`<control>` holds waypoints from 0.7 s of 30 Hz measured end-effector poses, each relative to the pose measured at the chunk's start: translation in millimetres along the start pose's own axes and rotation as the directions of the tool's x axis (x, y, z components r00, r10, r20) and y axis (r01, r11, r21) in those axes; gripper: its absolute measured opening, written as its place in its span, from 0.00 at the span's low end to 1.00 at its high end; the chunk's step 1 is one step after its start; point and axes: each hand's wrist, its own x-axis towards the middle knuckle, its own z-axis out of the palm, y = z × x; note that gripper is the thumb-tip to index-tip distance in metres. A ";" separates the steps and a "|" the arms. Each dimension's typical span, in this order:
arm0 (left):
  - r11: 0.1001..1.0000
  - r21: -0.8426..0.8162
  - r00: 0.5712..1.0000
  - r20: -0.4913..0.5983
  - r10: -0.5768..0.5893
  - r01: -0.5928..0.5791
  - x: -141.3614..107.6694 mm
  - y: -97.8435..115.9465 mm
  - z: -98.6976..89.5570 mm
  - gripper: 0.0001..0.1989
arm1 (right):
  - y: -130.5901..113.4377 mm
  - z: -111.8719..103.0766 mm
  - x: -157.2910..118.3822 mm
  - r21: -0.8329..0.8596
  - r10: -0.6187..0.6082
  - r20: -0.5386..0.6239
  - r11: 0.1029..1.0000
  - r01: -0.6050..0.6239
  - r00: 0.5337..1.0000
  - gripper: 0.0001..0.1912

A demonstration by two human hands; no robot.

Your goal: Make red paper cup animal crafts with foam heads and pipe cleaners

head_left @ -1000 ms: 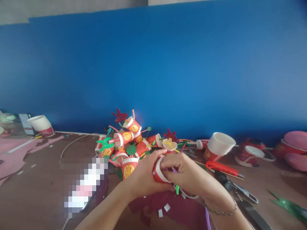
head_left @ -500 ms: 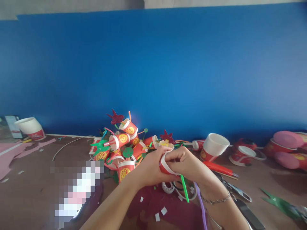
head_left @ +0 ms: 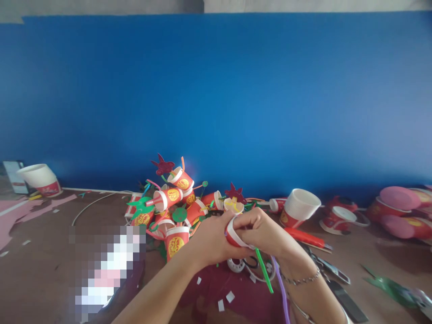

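My left hand (head_left: 214, 238) is wrapped around a small red paper cup (head_left: 231, 237) with a white rim, tilted so its mouth faces my right hand (head_left: 258, 229). My right fingers are bent and reach into the cup's mouth; their tips and whatever they pinch are hidden. A bright green straw (head_left: 264, 271) sticks out below, by the cup's rim. Just behind my hands lies a pile of decorated red cups (head_left: 177, 243) with straws and green and dark red cutouts.
White tape roll (head_left: 235, 265) and paper scraps (head_left: 230, 297) lie in front. A purple strip (head_left: 283, 292) passes under my right wrist. To the right are stacked cups (head_left: 301, 206), a red tube-like thing (head_left: 308, 238), and green-handled scissors (head_left: 393, 288). A pixelated patch covers the left.
The view has shifted slightly. The green straw's free end has swung a little to the right and down; both hands stay at the cup.
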 end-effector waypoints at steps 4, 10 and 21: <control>1.000 -0.025 1.000 0.026 0.005 -0.004 0.6 1.1 -3.8 0.25 | -1.6 0.5 -2.6 -0.060 0.016 -0.001 0.998 -0.016 1.000 0.09; 0.999 -0.054 1.000 0.023 0.009 -0.008 -0.8 -3.5 -9.8 0.30 | -6.2 3.8 -4.6 -0.085 0.089 -0.086 0.992 -0.096 0.992 0.09; 0.997 -0.055 0.997 0.047 0.063 -0.060 0.1 3.7 -9.1 0.19 | -8.0 6.5 -0.9 -0.005 -0.001 -0.075 1.000 0.001 0.997 0.10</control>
